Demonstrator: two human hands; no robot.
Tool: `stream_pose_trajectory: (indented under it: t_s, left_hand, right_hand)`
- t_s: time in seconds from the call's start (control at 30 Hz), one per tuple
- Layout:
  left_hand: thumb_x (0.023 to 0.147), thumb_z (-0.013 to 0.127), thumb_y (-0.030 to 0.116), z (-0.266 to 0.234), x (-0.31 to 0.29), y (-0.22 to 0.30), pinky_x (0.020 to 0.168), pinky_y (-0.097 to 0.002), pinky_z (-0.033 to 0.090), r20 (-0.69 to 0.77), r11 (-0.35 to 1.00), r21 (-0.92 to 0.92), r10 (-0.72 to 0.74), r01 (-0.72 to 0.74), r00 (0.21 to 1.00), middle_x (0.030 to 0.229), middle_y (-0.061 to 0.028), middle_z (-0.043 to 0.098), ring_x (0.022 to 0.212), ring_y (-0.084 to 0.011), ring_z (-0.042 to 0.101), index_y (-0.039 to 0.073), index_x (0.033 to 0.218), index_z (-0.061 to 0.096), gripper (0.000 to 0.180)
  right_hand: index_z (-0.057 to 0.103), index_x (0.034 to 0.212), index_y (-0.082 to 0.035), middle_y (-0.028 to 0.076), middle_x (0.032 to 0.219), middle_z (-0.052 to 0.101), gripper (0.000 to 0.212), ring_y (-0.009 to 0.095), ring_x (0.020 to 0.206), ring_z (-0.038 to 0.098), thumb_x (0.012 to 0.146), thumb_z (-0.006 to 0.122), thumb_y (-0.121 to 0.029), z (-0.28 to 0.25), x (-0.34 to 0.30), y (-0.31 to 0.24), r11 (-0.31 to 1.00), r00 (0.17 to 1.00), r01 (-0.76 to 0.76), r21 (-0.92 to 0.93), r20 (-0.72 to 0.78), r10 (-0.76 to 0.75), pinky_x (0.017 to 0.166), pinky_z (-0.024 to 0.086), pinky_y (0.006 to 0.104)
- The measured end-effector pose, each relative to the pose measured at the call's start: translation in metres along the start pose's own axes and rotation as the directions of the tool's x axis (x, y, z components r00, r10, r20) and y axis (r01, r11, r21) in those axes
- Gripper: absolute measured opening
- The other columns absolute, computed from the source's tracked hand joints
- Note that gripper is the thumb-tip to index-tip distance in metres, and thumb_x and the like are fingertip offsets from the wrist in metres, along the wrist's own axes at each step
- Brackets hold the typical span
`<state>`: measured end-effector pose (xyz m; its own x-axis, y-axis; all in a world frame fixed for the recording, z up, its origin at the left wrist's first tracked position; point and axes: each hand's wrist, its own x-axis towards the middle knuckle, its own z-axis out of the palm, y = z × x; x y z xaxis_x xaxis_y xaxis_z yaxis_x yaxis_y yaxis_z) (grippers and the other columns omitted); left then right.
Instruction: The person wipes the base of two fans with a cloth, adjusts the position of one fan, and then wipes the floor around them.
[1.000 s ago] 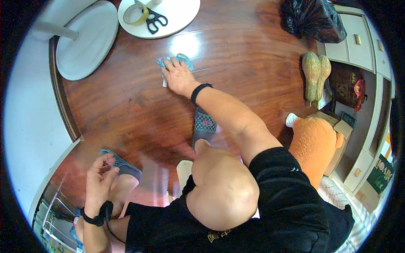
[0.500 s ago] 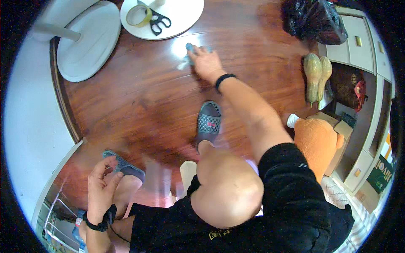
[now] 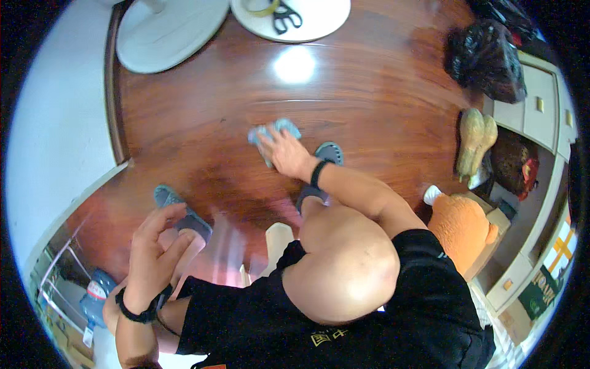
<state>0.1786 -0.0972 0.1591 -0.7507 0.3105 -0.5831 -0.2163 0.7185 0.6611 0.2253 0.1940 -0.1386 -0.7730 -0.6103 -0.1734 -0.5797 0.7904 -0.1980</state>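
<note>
A light blue cloth lies bunched on the glossy reddish-brown wood floor. My right hand presses down on it with the fingers over the fabric, a little blurred. A black band circles that wrist, and the forearm passes above my right slipper. My left hand hangs in the air by my left leg, thumb and fingers apart, holding nothing. Below its fingertips is my left slipper; a dark watch-like band is on the left wrist.
A round white board with black-handled scissors and a tape roll lies ahead. Left of it is a round white base. Rightward are a black plastic bag, tan squashes, an orange plush toy and white drawers.
My right hand has drawn the cloth back across the floor toward me, close to the right slipper. The head view has shifted. My left hand stays raised by the left leg.
</note>
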Motion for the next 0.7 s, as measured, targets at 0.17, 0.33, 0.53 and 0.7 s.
stream_pose_trajectory:
  t_s: [0.17, 0.33, 0.53, 0.7]
  left_hand:
    - [0.082, 0.078, 0.008, 0.004, -0.006, 0.002, 0.092, -0.0374, 0.052, -0.001, 0.995, 0.095, 0.04, -0.04, 0.999, 0.114, -0.0167, 0.07, 0.105, -0.0308, 0.067, 0.002, 0.124, 0.064, 0.045]
    - [0.084, 0.077, 0.01, 0.005, -0.012, -0.014, 0.09, -0.0374, 0.052, -0.004, 0.992, 0.127, 0.018, -0.018, 1.0, 0.116, -0.0162, 0.069, 0.104, -0.0308, 0.067, 0.001, 0.124, 0.064, 0.043]
    - [0.084, 0.078, 0.011, 0.01, -0.008, -0.007, 0.088, -0.0367, 0.053, -0.029, 0.987, 0.13, 0.098, -0.093, 0.995, 0.113, -0.0171, 0.069, 0.101, -0.0297, 0.067, 0.001, 0.123, 0.064, 0.043]
    - [0.087, 0.073, 0.006, -0.015, -0.019, 0.016, 0.098, -0.0338, 0.05, -0.031, 0.985, 0.165, 0.053, -0.047, 0.998, 0.119, -0.0078, 0.069, 0.111, -0.0194, 0.063, 0.002, 0.127, 0.063, 0.041]
  right_hand:
    - [0.064, 0.13, -0.011, 0.008, 0.147, 0.051, 0.043, 0.028, 0.136, 0.046, 0.088, 0.062, -0.017, 0.027, -0.038, -0.005, 0.919, 0.976, 0.201, 0.34, 0.01, -0.217, 0.108, 0.042, 0.0451]
    - [0.07, 0.112, -0.01, 0.013, 0.131, 0.063, 0.027, 0.032, 0.112, 0.063, 0.087, 0.06, -0.012, 0.009, -0.047, 0.13, 0.874, 0.864, -0.482, -0.064, 0.129, 0.486, 0.094, 0.053, 0.0431]
    - [0.067, 0.128, -0.015, 0.018, 0.14, 0.056, 0.039, 0.04, 0.106, 0.062, 0.091, 0.055, -0.01, 0.017, -0.022, 0.1, 0.788, 0.799, -0.601, -0.132, -0.074, 0.597, 0.088, 0.055, 0.0485]
    - [0.076, 0.108, -0.012, 0.011, 0.13, 0.059, 0.026, 0.037, 0.119, 0.055, 0.085, 0.064, -0.013, 0.013, -0.015, -0.003, 0.967, 0.993, -0.104, 0.231, 0.072, 0.09, 0.095, 0.054, 0.0504]
